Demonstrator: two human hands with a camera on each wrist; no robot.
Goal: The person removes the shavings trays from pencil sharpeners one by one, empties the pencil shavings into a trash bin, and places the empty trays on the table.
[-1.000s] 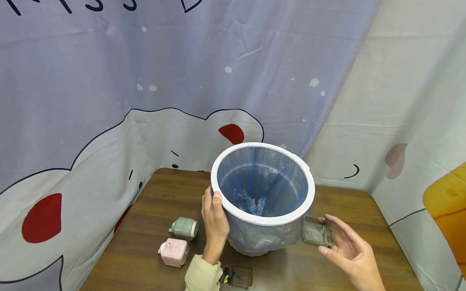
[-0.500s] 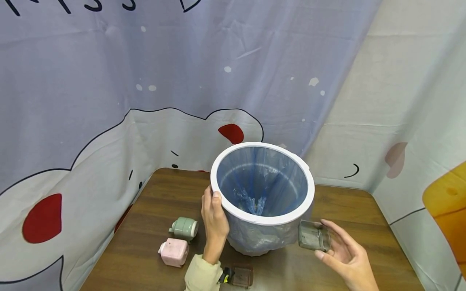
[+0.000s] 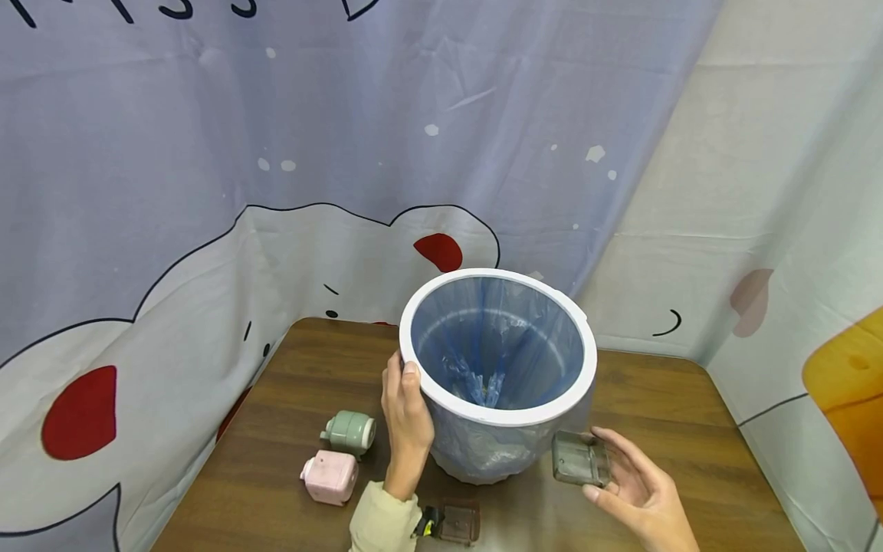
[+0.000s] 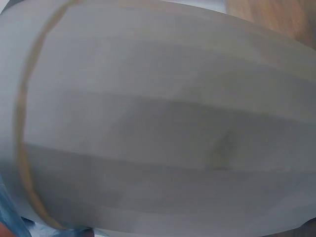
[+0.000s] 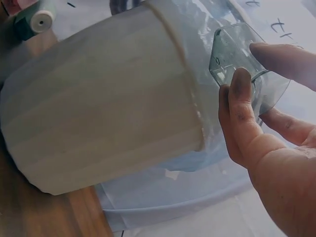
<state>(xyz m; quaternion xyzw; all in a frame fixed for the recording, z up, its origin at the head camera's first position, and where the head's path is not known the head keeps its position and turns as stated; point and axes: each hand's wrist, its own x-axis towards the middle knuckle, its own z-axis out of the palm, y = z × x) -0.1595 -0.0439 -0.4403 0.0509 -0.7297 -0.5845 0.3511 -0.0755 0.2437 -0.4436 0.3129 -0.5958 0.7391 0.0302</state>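
Note:
A white-rimmed trash bin [image 3: 498, 418] lined with a translucent blue bag stands on the wooden table. My left hand [image 3: 408, 422] holds its left side just under the rim. The bin's pale wall [image 4: 163, 113] fills the left wrist view, where that hand is hardly seen. Right of the bin, my right hand [image 3: 638, 487] pinches a small see-through grey-green plastic box [image 3: 581, 458] between thumb and fingers. The right wrist view shows the box [image 5: 232, 54] close to the bin's bagged rim; whether they touch I cannot tell.
Left of my left arm lie a green bottle-shaped container [image 3: 349, 432] and a pink one [image 3: 329, 477]. A brown see-through box [image 3: 458, 523] sits on the table [image 3: 276, 429] in front of the bin, by my left wrist. Patterned curtains [image 3: 345, 115] hang behind.
My right hand has moved left and a little down, bringing the grey-green box closer to the viewer's side of the bin. The left hand and the bin have stayed in place.

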